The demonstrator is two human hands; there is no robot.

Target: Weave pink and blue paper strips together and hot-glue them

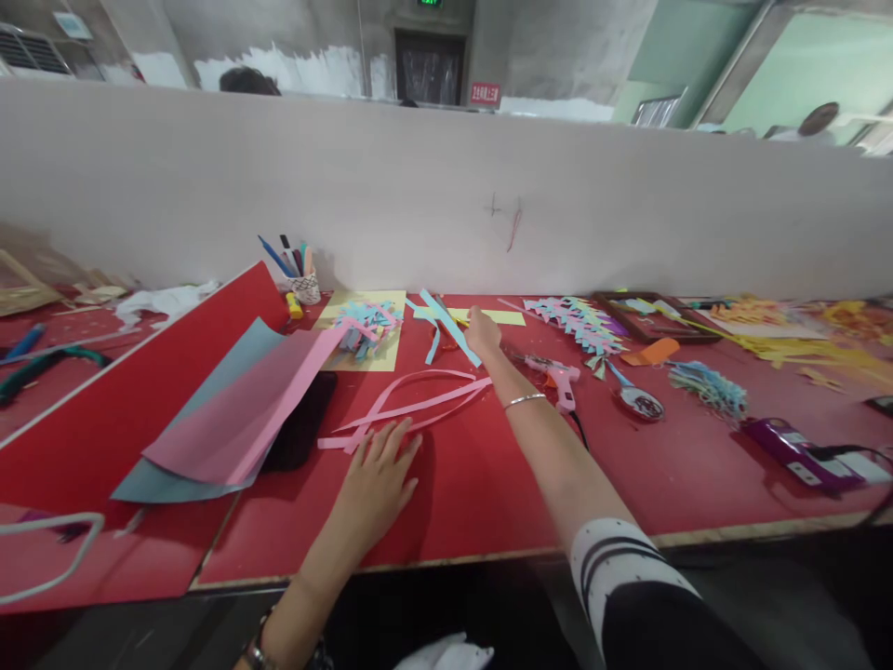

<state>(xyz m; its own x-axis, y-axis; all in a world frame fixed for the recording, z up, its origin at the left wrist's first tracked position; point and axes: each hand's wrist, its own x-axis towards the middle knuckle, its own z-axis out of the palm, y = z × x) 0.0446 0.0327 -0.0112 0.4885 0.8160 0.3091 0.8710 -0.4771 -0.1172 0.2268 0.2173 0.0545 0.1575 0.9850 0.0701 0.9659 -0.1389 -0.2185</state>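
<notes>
My left hand [377, 473] lies palm down on the red table, fingers stretched out, its fingertips at the near ends of several loose pink paper strips [411, 410]. Further back, my right hand [483, 330] reaches over the table beside light blue paper strips [453, 330] and a strip of yellow paper [513, 317]. Its fingers look curled, and whatever they hold is hidden. Right of that wrist lies a pink glue gun [558, 373]. A pile of short pink and blue paper pieces [366, 328] rests on a yellow sheet [382, 359] to the left.
Pink and blue sheets [230, 419] lean by a red board [153, 391] at left. A pen cup [305, 288] stands behind. At right are a fringed paper braid [576, 323], a spoon [640, 402], a tray [656, 316] and a purple power strip [802, 453]. A white partition [419, 205] bounds the back.
</notes>
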